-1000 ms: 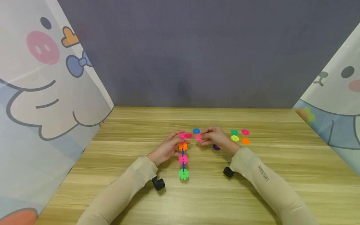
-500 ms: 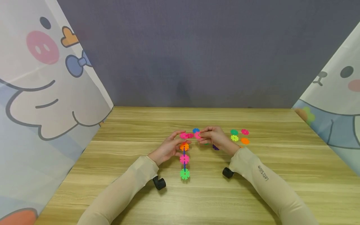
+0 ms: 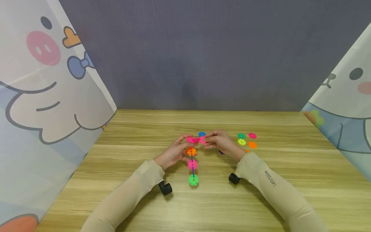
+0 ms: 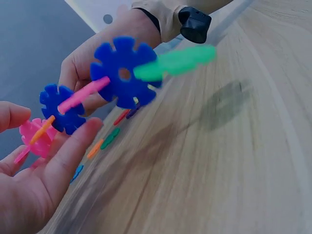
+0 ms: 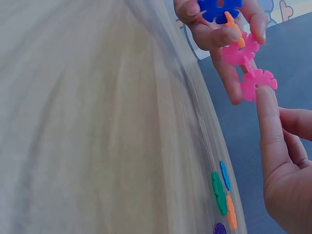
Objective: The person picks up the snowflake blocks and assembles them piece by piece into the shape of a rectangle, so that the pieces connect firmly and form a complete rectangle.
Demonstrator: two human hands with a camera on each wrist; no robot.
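My left hand [image 3: 173, 153] holds the upper end of a chain of slotted plastic snowflake discs in its fingers. Down from it run an orange disc [image 3: 191, 151], a pink disc [image 3: 192, 164] and a green disc [image 3: 193, 179], joined by blue discs [image 4: 122, 73] set crosswise. Between thumb and fingers, my right hand [image 3: 222, 142] pinches a pink disc [image 5: 267, 80]. That disc meets the pink end of the chain; how deep the slots sit in each other cannot be told. My own fingers partly hide the chain's top in the head view.
Loose discs lie flat on the wooden table [image 3: 203, 206]: a blue one [image 3: 202, 134] behind the hands, and to the right a teal one [image 3: 241, 136], a yellow one [image 3: 242, 142], a pink one [image 3: 252, 135] and an orange one [image 3: 252, 145]. A grey panel [image 3: 185, 64] stands behind.
The left hand and chain have shifted slightly right, the right hand slightly left. The gap between the chain's pink end and the pinched pink disc has closed.
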